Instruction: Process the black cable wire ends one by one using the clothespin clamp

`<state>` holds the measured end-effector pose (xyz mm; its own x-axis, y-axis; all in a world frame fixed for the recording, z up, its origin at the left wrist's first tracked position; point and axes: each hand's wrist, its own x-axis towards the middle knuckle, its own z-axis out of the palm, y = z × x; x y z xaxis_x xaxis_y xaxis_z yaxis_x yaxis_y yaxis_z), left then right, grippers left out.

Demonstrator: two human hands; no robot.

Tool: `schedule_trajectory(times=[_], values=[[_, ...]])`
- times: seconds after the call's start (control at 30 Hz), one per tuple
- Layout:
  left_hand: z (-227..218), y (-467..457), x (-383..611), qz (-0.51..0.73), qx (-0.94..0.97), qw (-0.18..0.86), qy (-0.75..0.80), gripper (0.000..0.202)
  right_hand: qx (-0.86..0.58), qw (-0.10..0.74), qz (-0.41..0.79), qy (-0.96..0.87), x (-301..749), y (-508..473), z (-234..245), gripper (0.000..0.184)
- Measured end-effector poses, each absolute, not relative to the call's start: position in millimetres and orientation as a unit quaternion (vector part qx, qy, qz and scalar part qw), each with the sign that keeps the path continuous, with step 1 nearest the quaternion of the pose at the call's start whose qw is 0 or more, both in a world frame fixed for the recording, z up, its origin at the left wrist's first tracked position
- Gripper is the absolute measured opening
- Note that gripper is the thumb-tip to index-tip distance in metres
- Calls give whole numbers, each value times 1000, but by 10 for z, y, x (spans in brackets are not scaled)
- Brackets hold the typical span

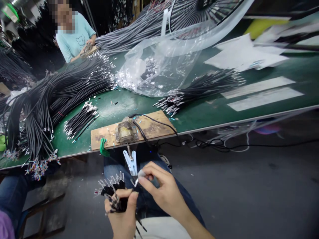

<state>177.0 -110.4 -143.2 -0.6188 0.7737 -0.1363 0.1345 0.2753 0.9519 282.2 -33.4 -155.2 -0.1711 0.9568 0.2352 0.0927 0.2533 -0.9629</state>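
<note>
My left hand (pixel 122 209) is closed around a bundle of short black cables (pixel 113 191) with bare silvery ends, held above my lap. Between its thumb and forefinger one cable sticks out to the right. My right hand (pixel 159 186) pinches the pale, stripped tip (pixel 136 182) of that cable; light covers sit on its fingertips. Just above both hands, a light blue clothes peg (pixel 131 162) hangs on the metal shaft of a small motor (pixel 125 131). The motor is fixed to a wooden board (pixel 159 132) at the table edge.
A green clamp (pixel 103 147) grips the board. On the green table (pixel 119 108) lie a small cable pile (pixel 81 121), another cable bundle (pixel 199 88), long dark cables (pixel 67 83), a clear plastic bag (pixel 159 66) and white papers (pixel 246 56). A fan (pixel 204 16) stands behind. Across the table sits another person (pixel 74 36).
</note>
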Motion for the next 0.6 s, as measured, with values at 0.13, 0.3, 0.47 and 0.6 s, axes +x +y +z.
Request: schedule_trajectory(times=[0.13, 0.3, 0.47, 0.6], values=[[-1409, -1118, 1788, 512, 318, 296, 741, 14, -409, 453, 437, -661, 2787, -352, -1492, 30], [-1474, -1103, 1754, 514, 287, 346, 731, 31, -380, 540, 322, -679, 2732, -454, -1504, 20], [-1556, -1096, 1748, 510, 246, 436, 699, 48, -363, 567, 315, -669, 2730, -475, -1591, 21], [-1565, -1104, 1753, 506, 234, 460, 691, 48, -415, 562, 379, -607, 2768, -425, -1611, 23]])
